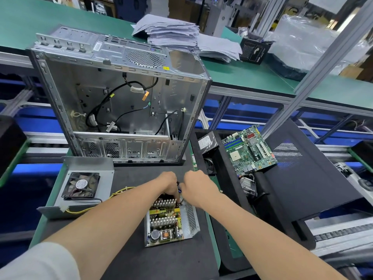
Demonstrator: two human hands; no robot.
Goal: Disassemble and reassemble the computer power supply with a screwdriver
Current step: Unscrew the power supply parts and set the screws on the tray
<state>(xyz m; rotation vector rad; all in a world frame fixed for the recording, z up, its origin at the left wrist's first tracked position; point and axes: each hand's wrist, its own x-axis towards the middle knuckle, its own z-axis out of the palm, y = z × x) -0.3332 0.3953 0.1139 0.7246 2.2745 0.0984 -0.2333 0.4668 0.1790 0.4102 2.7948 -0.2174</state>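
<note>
Here the opened power supply point(171, 223) lies board-up on the dark surface point(137, 263), so its far corner is reachable; the right hand point(196, 187) grips the screwdriver point(178, 187) nearly upright there; the left hand point(169, 184) curls beside the tip, pinching what I cannot tell; the fan cover point(84, 186) rests left, apart; the case point(121, 98) stands close behind.

Blocking far side: computer case point(181, 93). Crowding left: fan cover point(88, 164). Walling right: black tray point(224, 178). Lying bare nearside: bench point(161, 263).
</note>
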